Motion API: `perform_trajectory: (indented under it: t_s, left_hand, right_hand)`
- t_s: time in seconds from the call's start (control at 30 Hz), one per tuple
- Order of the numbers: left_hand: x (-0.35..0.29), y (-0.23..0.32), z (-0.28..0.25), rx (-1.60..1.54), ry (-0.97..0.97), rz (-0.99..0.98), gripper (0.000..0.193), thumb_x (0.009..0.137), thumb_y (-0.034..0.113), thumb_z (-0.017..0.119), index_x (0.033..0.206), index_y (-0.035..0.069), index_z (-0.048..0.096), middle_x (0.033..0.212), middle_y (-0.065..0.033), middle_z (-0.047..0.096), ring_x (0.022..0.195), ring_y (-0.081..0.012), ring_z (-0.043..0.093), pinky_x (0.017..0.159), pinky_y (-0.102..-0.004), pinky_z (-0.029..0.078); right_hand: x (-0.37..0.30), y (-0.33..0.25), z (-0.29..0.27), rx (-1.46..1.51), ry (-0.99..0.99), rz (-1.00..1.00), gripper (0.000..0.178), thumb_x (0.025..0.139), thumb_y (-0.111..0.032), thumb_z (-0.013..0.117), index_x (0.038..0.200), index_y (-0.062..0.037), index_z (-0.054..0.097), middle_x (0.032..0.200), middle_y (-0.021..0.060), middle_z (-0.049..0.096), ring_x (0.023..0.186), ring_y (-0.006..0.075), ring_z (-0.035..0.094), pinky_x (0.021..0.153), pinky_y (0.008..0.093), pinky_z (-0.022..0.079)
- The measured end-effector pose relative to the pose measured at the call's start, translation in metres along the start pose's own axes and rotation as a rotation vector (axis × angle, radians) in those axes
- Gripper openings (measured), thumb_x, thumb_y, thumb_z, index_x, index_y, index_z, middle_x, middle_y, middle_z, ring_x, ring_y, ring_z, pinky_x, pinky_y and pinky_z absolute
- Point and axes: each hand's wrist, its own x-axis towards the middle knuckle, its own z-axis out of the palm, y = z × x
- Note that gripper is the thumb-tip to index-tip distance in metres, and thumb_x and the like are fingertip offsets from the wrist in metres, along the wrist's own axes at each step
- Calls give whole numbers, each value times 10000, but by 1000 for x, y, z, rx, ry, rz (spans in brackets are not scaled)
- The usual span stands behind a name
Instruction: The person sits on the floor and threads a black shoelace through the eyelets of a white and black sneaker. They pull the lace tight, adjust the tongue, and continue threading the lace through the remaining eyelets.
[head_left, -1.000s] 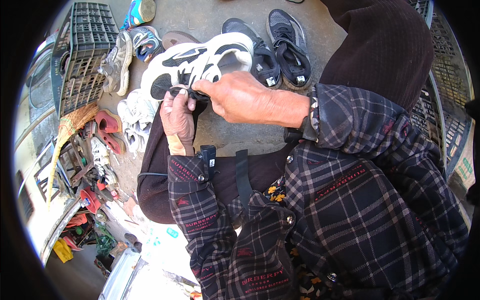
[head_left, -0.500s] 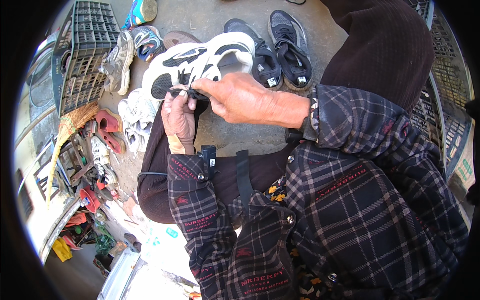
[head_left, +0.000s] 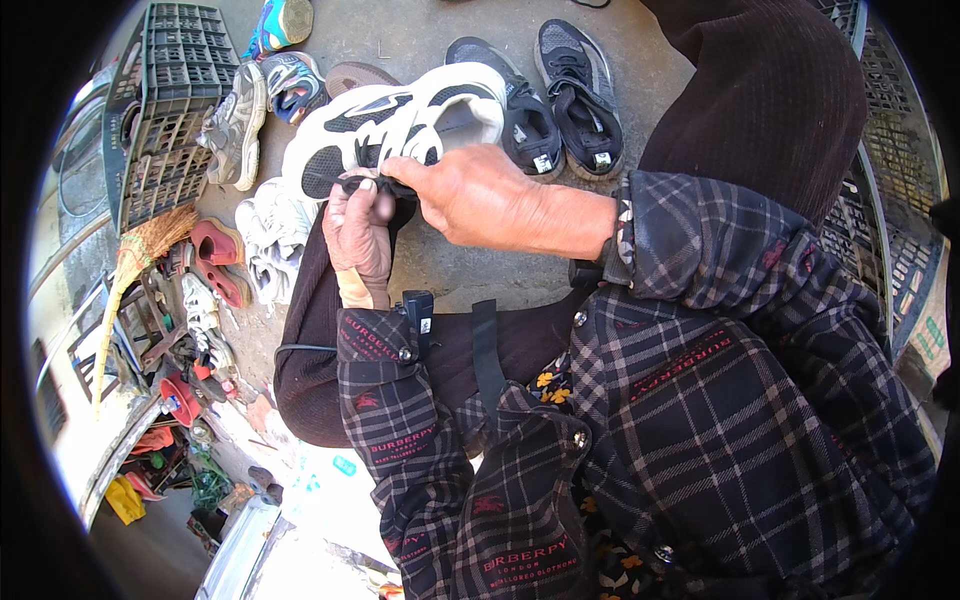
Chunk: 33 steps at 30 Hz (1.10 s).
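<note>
A chunky white-and-black sneaker [head_left: 318, 137] lies tilted in front of me, its opening toward the right. My left hand [head_left: 358, 245] is at its near side, thumb and fingers pinching what looks like a black shoelace [head_left: 352, 183]. My right hand [head_left: 482, 195] reaches across from the right and is closed beside the left fingertips, gripping the same dark strand. It covers part of the shoe's near side. Where the strand joins the sneaker is hidden behind the fingers.
Beyond the sneaker stand dark grey sneakers [head_left: 575, 75]. On the left are a grey sneaker [head_left: 236, 125], white shoes [head_left: 272, 240], red shoes [head_left: 217, 255], a straw broom [head_left: 150, 245] and a dark plastic crate [head_left: 190, 60]. Another crate [head_left: 900, 130] borders the right.
The white-and-black sneaker has shifted very slightly left and away from me. Both hands keep nearly the same place and grip.
</note>
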Motion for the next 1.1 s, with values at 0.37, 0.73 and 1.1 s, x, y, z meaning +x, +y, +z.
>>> perform_trajectory:
  t_s: [0.37, 0.73, 1.1]
  left_hand:
    - [0, 0, 2, 51, 7, 39, 102, 819, 32, 485, 907, -1, 523, 793, -33, 531, 619, -86, 398, 592, -209, 353]
    - [-11, 12, 19, 337, 77, 0, 121, 887, 100, 431, 886, -7, 485, 559, -21, 469, 462, -94, 445, 552, -241, 473]
    - [-8, 12, 34, 652, 176, -55, 165, 814, 114, 621, 819, -30, 540, 663, -33, 576, 565, -75, 548, 535, -204, 449]
  right_hand:
    - [1, 3, -2, -5, -66, -3, 262, 700, -89, 584, 951, -31, 540, 705, 181, 607, 686, 342, 610, 584, 433, 469]
    - [11, 13, -25, 750, -91, 179, 344, 832, -127, 464, 1143, 14, 502, 549, 104, 571, 418, 118, 532, 392, 247, 435]
    - [13, 32, -16, 1281, -50, 357, 281, 824, -115, 450, 981, 93, 554, 608, 116, 597, 420, 118, 525, 387, 219, 421]
